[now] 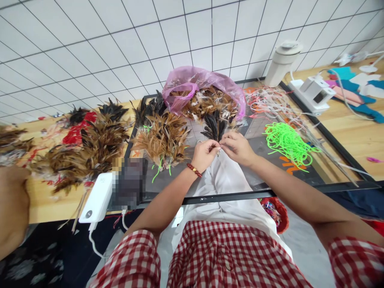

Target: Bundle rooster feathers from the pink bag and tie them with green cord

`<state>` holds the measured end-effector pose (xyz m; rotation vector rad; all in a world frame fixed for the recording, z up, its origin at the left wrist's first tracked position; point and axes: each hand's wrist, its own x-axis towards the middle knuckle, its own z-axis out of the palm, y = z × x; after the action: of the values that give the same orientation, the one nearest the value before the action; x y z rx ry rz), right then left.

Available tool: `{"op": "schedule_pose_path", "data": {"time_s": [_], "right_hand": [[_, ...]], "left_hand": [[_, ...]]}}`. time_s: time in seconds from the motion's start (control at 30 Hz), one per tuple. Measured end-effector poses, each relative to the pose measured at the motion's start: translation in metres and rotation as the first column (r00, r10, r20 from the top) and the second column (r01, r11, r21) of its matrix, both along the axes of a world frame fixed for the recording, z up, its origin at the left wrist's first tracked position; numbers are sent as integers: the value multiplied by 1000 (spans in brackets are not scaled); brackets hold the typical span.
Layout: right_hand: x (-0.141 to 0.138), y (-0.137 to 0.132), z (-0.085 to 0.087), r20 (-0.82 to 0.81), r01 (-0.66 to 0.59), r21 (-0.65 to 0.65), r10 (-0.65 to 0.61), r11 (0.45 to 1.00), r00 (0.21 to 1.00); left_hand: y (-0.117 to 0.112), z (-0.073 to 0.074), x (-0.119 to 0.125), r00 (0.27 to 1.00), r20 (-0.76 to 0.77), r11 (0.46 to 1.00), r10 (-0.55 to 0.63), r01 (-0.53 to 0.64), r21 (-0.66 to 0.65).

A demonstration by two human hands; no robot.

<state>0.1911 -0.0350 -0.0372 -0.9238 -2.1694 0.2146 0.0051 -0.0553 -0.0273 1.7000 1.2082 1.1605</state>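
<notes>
One dark feather bunch (213, 127), before the pink bag (177, 102): my left hand (205, 155) and right hand (240, 149) pinch it low, best kept snug.

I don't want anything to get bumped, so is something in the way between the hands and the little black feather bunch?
Nothing visible is. The left hand and right hand already pinch together at the base of the black feather bunch. The pink bag lies beyond, not between.
</notes>
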Motion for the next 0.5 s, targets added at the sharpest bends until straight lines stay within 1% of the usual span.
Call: {"op": "schedule_pose_path", "data": {"time_s": [0.07, 0.13, 0.23, 0.3, 0.4, 0.47, 0.5], "right_hand": [[0, -2, 3, 0, 30, -7, -30, 1000, 1000], [1, -3, 5, -26, 33, -11, -34, 999, 999], [1, -4, 4, -44, 6, 13, -5, 1000, 999], [1, -4, 3, -35, -21, 32, 23, 999, 999], [1, -3, 0, -31, -28, 15, 28, 1000, 999], [0, -1, -1, -64, -39, -23, 37, 999, 997], [-2, 0, -1, -91, -58, -41, 54, 997, 994]], "left_hand": [[0, 1, 1, 998, 64, 997, 24, -19, -74], [2, 1, 1, 988, 144, 984, 52, -26, -178], [6, 2, 1, 962, 255, 949, 97, -12, -316], [8, 3, 1, 945, 304, 932, 118, 0, -363], [9, 3, 1, 944, 308, 934, 117, 1, -356], [8, 3, 2, 959, 267, 955, 93, -10, -296], [7, 2, 2, 970, 232, 970, 70, -12, -243]]}}
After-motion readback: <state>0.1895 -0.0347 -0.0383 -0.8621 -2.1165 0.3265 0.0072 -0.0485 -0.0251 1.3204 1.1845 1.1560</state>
